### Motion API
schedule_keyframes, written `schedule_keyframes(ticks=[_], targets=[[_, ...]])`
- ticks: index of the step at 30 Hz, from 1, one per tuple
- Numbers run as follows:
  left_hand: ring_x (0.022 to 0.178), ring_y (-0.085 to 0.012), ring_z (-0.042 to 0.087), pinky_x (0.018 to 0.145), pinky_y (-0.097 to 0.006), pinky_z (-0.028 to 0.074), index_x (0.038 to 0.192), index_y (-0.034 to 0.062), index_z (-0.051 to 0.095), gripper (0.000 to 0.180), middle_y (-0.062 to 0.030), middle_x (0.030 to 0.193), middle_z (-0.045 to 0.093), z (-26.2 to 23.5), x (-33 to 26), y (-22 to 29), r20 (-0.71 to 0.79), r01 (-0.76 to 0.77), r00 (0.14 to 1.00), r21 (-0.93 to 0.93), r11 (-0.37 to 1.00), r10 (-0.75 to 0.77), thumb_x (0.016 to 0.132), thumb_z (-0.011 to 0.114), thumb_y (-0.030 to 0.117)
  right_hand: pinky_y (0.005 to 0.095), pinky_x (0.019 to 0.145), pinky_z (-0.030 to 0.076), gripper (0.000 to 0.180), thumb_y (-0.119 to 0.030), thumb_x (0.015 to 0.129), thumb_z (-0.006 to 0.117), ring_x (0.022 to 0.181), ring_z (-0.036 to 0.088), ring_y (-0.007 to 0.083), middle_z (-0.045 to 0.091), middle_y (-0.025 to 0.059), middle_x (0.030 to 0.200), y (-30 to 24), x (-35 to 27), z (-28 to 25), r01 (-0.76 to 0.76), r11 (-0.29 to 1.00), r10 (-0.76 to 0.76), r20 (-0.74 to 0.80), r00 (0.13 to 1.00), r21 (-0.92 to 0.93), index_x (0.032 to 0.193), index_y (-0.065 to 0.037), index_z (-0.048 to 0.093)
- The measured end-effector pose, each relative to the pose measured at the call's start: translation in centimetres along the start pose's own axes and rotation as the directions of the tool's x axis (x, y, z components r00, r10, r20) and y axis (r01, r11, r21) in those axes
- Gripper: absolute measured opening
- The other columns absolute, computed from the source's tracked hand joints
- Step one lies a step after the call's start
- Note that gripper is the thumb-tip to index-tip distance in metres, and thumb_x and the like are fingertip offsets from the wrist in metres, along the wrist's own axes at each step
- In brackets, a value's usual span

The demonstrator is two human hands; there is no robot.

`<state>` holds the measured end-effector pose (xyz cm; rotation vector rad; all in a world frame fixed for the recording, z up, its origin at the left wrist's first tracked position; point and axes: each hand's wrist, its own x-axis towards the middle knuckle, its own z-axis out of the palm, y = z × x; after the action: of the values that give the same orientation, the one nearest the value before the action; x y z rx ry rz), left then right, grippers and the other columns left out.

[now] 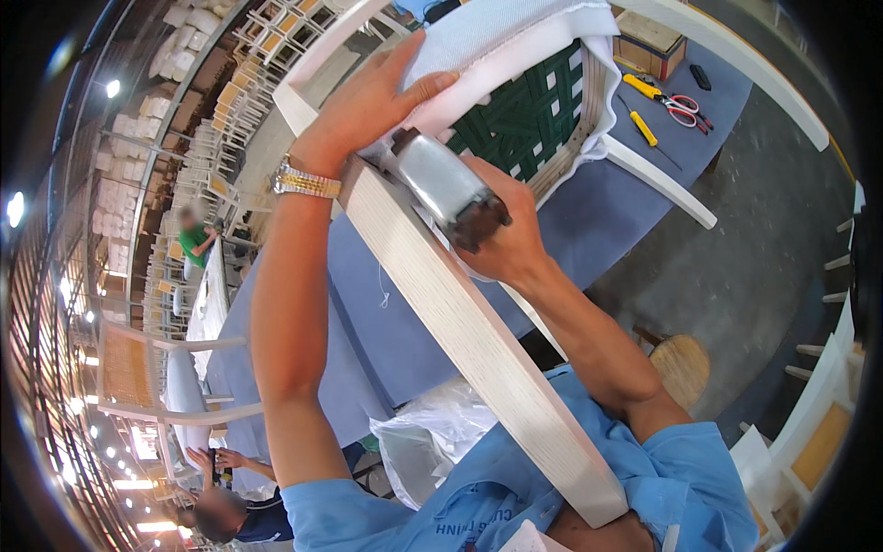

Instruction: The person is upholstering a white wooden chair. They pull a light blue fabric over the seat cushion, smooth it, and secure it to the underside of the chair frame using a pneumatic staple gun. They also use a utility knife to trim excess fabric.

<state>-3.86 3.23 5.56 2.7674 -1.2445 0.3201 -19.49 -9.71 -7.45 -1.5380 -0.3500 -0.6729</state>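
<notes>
A chair with a pale wooden frame lies tipped on its side, one straight leg (478, 350) slanting down toward my chest. Its padded seat (515, 41) is wrapped in white-grey fabric, and dark green webbing (524, 110) crosses the underside. My left hand (372, 101) lies on the seat's near-left edge, fingers stretched over the fabric and thumb apart. In my right hand (506, 221) is a staple gun (437, 179), a silver-grey body with dark ends, its nose close to the seat edge below my left hand. The nose's exact contact is hidden, as are most right-hand fingers.
On the blue-covered table (589, 221) lie red-handled scissors (682, 110), a yellow-handled tool (644, 87), a yellow screwdriver (644, 129) and a wooden box (648, 46). Clear plastic (432, 432) hangs below. A round stool (681, 368) stands right. Co-workers and stacked chairs (235, 120) are left.
</notes>
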Motion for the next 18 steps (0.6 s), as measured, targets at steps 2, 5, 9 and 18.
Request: schedule_keyframes(ticks=[2, 5, 9, 18], targets=[[0.138, -0.04, 0.05, 0.114, -0.042, 0.039, 0.157, 0.0059, 0.037, 0.081, -0.0296, 0.147, 0.051, -0.06, -0.09, 0.15, 0.027, 0.013, 1.0, 0.009, 1.0, -0.014, 0.101, 0.052, 0.062, 0.0392, 0.082, 0.056, 0.057, -0.015, 0.068, 0.084, 0.094, 0.07, 0.0385, 0.07, 0.0192, 0.105, -0.14, -0.4, -0.13, 0.031, 0.997, -0.031, -0.009, 0.999, 0.074, 0.12, 0.0, 0.066], [0.136, -0.0425, 0.053, 0.111, -0.047, 0.043, 0.156, 0.0082, 0.04, 0.092, -0.0297, 0.146, 0.052, -0.15, -0.18, 0.23, 0.0, 0.062, 0.998, -0.017, 0.998, -0.062, 0.094, 0.052, 0.075, 0.0394, 0.081, 0.056, 0.057, -0.015, 0.068, 0.084, 0.094, 0.071, 0.0377, 0.071, 0.0195, 0.106, -0.69, -0.08, -0.37, 0.108, 0.994, -0.108, 0.003, 0.994, 0.021, 0.12, 0.001, 0.067], [0.136, -0.0419, 0.052, 0.111, -0.047, 0.043, 0.157, 0.0098, 0.039, 0.093, -0.0285, 0.145, 0.053, 0.18, -0.19, 0.09, -0.026, 0.044, 0.999, -0.046, 0.998, -0.045, 0.093, 0.051, 0.076, 0.0322, 0.079, 0.054, 0.047, -0.008, 0.071, 0.076, 0.084, 0.07, 0.0272, 0.07, 0.0171, 0.101, -0.02, 0.1, 0.3, 0.118, 0.991, -0.116, -0.03, 0.993, 0.069, 0.116, 0.003, 0.065], [0.137, -0.0413, 0.051, 0.113, -0.046, 0.042, 0.154, 0.0057, 0.043, 0.088, -0.0291, 0.147, 0.052, 0.15, -0.06, -0.02, -0.023, 0.022, 0.999, -0.049, 0.999, -0.024, 0.095, 0.055, 0.07, 0.0417, 0.082, 0.057, 0.06, -0.014, 0.064, 0.087, 0.095, 0.07, 0.0411, 0.071, 0.0207, 0.106, 0.17, -0.23, 0.38, 0.057, 0.996, -0.057, 0.003, 0.998, 0.066, 0.118, 0.002, 0.065]])
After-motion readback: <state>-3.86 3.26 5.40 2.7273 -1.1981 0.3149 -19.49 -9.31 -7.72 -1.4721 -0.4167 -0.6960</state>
